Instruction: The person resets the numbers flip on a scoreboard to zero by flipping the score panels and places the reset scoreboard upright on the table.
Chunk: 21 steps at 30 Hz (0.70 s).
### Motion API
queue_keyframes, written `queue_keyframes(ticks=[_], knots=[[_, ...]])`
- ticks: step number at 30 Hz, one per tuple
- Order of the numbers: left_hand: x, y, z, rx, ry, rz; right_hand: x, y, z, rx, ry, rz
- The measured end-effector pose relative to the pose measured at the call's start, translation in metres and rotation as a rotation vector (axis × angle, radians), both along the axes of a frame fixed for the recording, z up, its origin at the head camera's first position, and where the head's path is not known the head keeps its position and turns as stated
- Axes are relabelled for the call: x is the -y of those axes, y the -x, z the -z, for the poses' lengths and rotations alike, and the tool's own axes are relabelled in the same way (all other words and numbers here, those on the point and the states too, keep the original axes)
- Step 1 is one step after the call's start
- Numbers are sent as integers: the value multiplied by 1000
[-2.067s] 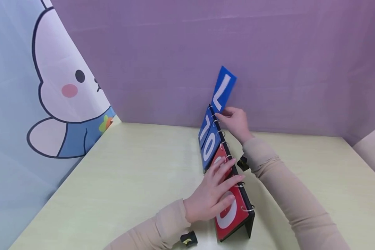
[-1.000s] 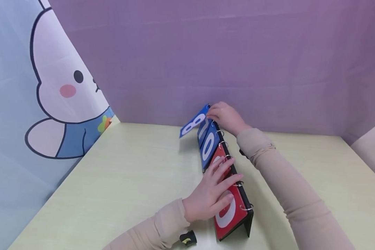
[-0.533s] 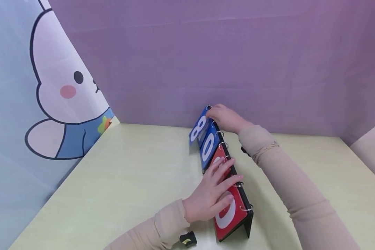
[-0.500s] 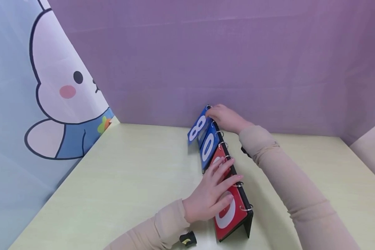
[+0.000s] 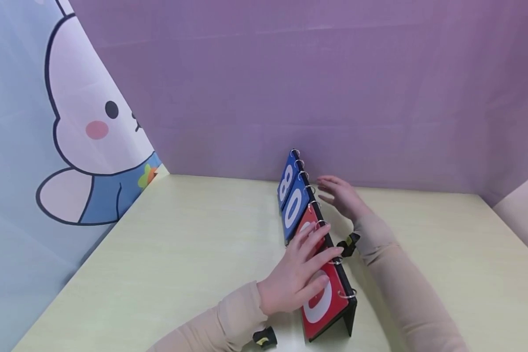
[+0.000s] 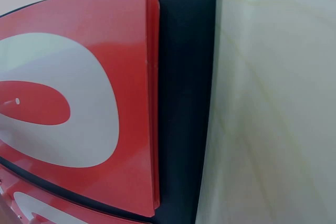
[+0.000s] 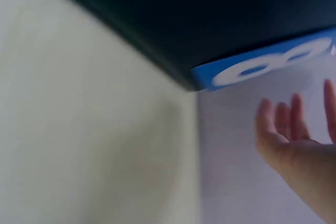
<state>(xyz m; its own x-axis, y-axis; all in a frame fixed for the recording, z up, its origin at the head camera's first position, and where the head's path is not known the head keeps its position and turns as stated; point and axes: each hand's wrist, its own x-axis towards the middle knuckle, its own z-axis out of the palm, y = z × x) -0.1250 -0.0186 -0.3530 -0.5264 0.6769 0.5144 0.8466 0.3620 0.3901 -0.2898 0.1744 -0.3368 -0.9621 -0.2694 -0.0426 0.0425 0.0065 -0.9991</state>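
A tabletop flip scoreboard with a black tent-shaped stand runs away from me across the table. Silver rings along its top edge carry the number cards. At the far end hangs a blue 8 card, followed by a blue 0 card. Nearer are two red cards, the closest a red 0 card. My left hand rests on the red cards with its fingers spread, partly covering both. Beside the far half, on the right, my right hand hovers with loose fingers, holding nothing. A blue 8 card also shows in the right wrist view.
The pale tabletop spreads on both sides of the scoreboard. A purple cloth wall stands behind it, and a blue cloth with a cartoon figure hangs at the left. Each wrist wears a black camera, such as the right one.
The blue 7 card has turned away over the rings and the blue 8 card has come down flat in front. My right hand has let go and drawn back rightward. My left hand has stayed still.
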Motion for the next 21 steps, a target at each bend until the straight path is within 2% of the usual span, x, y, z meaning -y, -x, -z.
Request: queue_keyframes(ticks=[4, 7, 10, 15, 18, 21], knots=[[1, 0, 1, 39, 4, 0, -10, -3, 20, 125, 87, -61], [1, -1, 2, 62, 8, -4, -15, -6, 30, 175, 122, -108], [1, -1, 2, 55, 7, -3, -17, -10, 35, 205, 184, -163], [0, -2, 2, 20, 5, -2, -15, -16, 36, 202, 305, -267], [0, -2, 1, 19, 9, -1, -12, -20, 33, 186, 315, -277], [1, -2, 1, 32, 12, 1, -9, -23, 32, 192, 318, -246]])
